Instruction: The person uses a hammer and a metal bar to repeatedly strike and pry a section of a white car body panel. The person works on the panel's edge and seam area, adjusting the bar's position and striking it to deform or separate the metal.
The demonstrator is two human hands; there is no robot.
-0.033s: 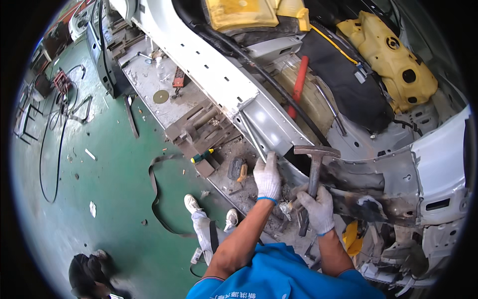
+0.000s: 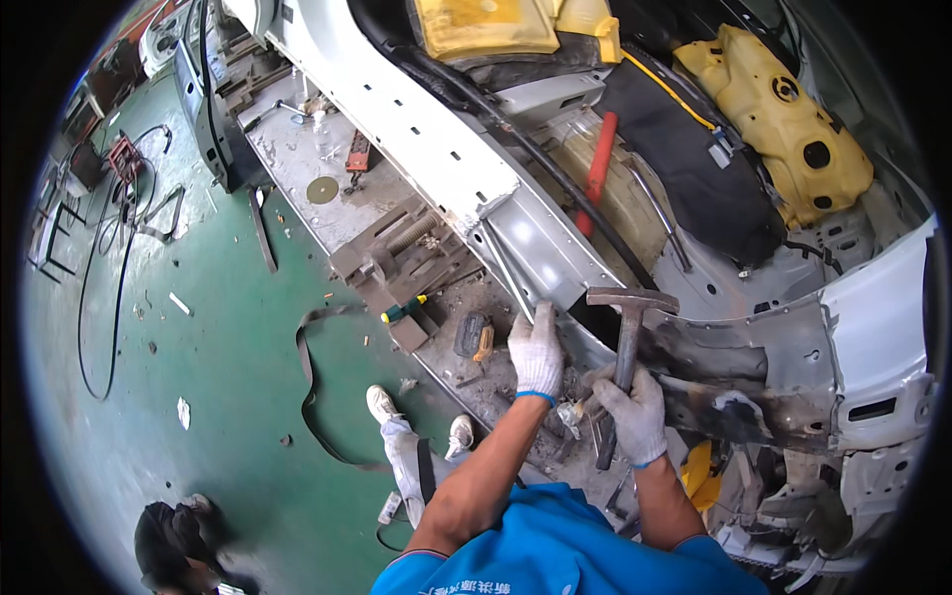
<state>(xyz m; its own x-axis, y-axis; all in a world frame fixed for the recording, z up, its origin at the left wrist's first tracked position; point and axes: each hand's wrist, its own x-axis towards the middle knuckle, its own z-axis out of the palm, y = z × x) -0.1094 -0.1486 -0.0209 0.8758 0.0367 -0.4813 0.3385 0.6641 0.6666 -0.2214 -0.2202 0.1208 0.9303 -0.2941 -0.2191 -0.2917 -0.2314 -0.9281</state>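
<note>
My left hand, in a white knit glove, closes round the lower end of a long thin metal bar that lies slanted along the silver sill of a stripped car body. My right hand, also gloved, grips the shaft of a steel hammer, its head uppermost beside the sill's dark gap. To the right of the hammer is a scorched, rusty metal section. Below the sill, a power tool battery rests on the dirty metal platform near a yellow-and-green handled tool.
Yellow foam padding, a red tube and a black pipe lie inside the body. A loose door, hoses and a strap are on the green floor at left. A dark-clothed person is low at bottom left.
My left hand has shifted very slightly to the right on the bar. My right hand and the hammer are nearly unchanged.
</note>
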